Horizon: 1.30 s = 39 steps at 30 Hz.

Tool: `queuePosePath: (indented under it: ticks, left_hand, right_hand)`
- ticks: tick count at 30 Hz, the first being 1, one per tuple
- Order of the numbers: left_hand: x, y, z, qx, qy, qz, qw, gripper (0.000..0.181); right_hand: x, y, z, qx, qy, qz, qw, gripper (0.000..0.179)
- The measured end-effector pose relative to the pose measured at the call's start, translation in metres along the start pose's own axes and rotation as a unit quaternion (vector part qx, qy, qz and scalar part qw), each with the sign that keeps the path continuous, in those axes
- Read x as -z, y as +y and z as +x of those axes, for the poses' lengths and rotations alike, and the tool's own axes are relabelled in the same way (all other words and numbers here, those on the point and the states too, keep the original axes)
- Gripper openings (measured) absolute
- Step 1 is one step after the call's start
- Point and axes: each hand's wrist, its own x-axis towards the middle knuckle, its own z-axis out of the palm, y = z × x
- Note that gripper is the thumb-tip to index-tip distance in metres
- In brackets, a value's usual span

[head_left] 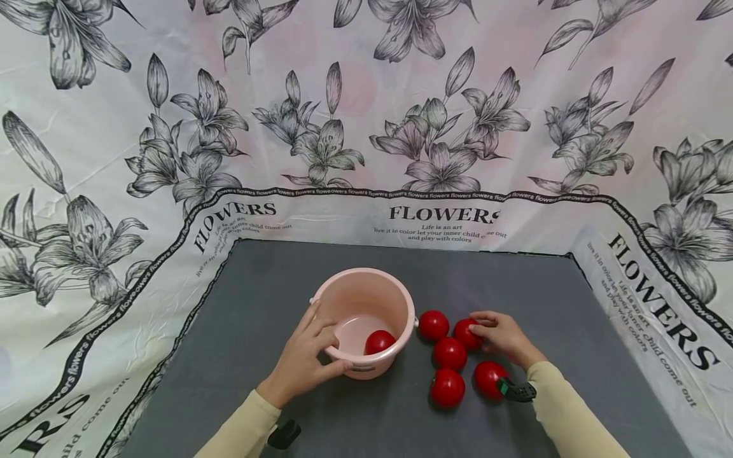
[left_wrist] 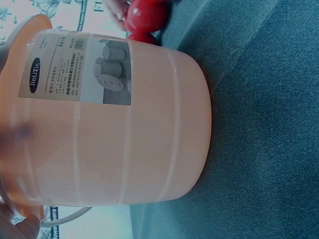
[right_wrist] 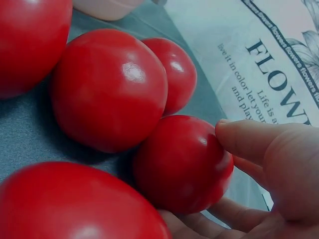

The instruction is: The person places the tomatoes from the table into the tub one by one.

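A pink plastic bucket (head_left: 357,299) stands upright on the grey tabletop, with one red tomato (head_left: 379,342) at its bottom. My left hand (head_left: 303,362) grips the bucket's rim on the near left side, fingers and thumb spread along it. To the right of the bucket lies a cluster of several tomatoes (head_left: 449,353). My right hand (head_left: 506,337) holds the far-right tomato (right_wrist: 182,164) of that cluster, its thumb on one side and its fingers reaching round underneath. That tomato still sits against its neighbours. In the left wrist view, a printed label (left_wrist: 75,69) shows on the bucket's side.
The nearest tomatoes (head_left: 448,388) lie close to the right wrist, which wears a dark strap (head_left: 518,390). A white cloth with printed flowers (head_left: 441,216) borders the dark tabletop (head_left: 275,273) at the back and both sides.
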Motion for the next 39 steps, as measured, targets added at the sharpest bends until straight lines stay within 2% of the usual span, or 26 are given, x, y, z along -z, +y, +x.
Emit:
queuePosePath:
  ticks: [11,16,23,30,39]
  left_hand:
    - [0.000,0.000,-0.001,0.003,-0.001,0.001,1.0000,0.040]
    - [0.000,0.000,-0.001,0.002,-0.003,-0.003,1.0000,0.048]
    - [0.000,0.000,-0.001,-0.002,0.001,-0.002,1.0000,0.044]
    - [0.001,0.000,0.000,-0.002,0.002,-0.002,1.0000,0.048]
    - [0.000,0.000,0.000,-0.001,0.003,-0.011,0.9999,0.050]
  right_hand:
    - [-0.005,0.001,0.006,0.006,0.009,-0.006,0.9999,0.049]
    - [-0.005,0.002,0.006,0.003,0.015,-0.008,0.9999,0.049]
    - [-0.005,0.001,0.005,0.004,0.018,-0.013,0.9997,0.048]
    - [-0.005,0.001,0.003,0.008,0.023,-0.008,0.9997,0.049]
    - [0.006,0.003,0.001,0.016,0.035,0.007,0.9992,0.048]
